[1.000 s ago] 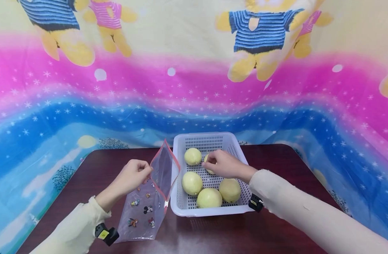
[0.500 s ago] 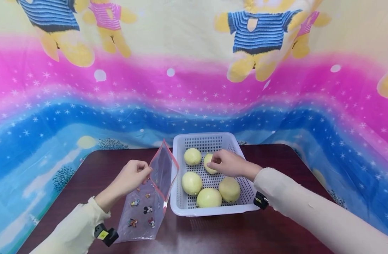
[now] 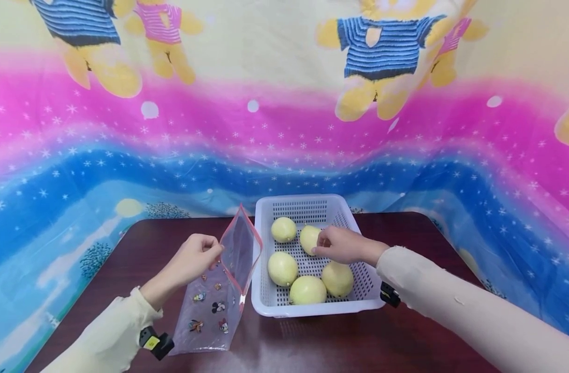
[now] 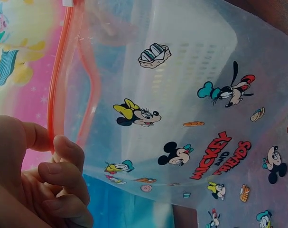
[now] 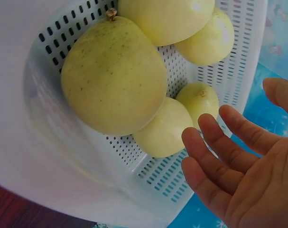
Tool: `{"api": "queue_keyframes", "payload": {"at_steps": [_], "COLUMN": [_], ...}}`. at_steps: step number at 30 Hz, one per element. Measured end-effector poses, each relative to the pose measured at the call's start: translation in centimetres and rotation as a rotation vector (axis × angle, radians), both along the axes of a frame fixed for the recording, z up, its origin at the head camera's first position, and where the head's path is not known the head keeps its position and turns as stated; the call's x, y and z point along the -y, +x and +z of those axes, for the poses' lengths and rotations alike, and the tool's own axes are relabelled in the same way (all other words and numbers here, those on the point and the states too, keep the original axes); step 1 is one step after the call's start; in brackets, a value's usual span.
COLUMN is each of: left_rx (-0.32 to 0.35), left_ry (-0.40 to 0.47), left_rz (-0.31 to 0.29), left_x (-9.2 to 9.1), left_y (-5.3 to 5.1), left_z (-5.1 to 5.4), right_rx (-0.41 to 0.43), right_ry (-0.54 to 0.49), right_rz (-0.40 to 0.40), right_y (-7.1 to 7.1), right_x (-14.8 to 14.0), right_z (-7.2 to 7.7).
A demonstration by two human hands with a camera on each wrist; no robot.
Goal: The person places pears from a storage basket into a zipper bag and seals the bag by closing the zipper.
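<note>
My left hand (image 3: 195,256) pinches the red zip edge of a clear zip bag (image 3: 207,316) printed with cartoon figures. The bag's mouth gapes toward the basket. In the left wrist view, thumb and forefinger meet on the red strip (image 4: 58,80), the other fingers curled below. My right hand (image 3: 347,244) hovers over the white perforated basket (image 3: 312,312), beside a pale yellow-green round fruit (image 3: 308,239) that it partly covers. In the right wrist view its fingers (image 5: 219,166) are spread and relaxed, holding nothing. Several like fruits lie in the basket, among them a speckled one (image 5: 113,76).
The basket stands on a dark red-brown table (image 3: 158,238), just right of the bag. A patterned cloth (image 3: 284,134) with bears and snowflakes hangs behind the table and along both its sides.
My right hand has drawn back to the right over the basket, uncovering more of the fruit beside it. The left hand and bag have hardly moved.
</note>
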State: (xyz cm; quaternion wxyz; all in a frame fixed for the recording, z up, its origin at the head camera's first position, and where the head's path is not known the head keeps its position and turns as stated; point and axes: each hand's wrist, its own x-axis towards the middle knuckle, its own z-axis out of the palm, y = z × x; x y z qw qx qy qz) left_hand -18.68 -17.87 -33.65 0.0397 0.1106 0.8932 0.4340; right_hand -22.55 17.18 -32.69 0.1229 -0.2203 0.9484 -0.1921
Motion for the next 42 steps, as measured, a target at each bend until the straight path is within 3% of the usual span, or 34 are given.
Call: {"api": "queue_keyframes", "payload": {"at_steps": [21,29,36,42], "left_rx": [0.000,0.003,-0.002,-0.006], "left_ry": [0.013,0.019,0.013,0.010], "left_rz": [-0.003,-0.003,-0.002,-0.004], "left_x": [-0.1,-0.1,0.0,0.0], "left_y": [0.1,0.2,0.1,0.1], "left_z": [0.0,0.0,-0.3,-0.4], "right_rx": [0.147,0.164,0.116,0.103], "right_ry": [0.123,0.199,0.275,0.326], "right_rz": [0.042,-0.002,0.031,0.013], "right_y": [0.7,1.0,1.1,1.1], "right_x": [-0.8,-0.8,-0.8,-0.8], "right_z": [-1.0,-1.4,-1.8,-1.9]}}
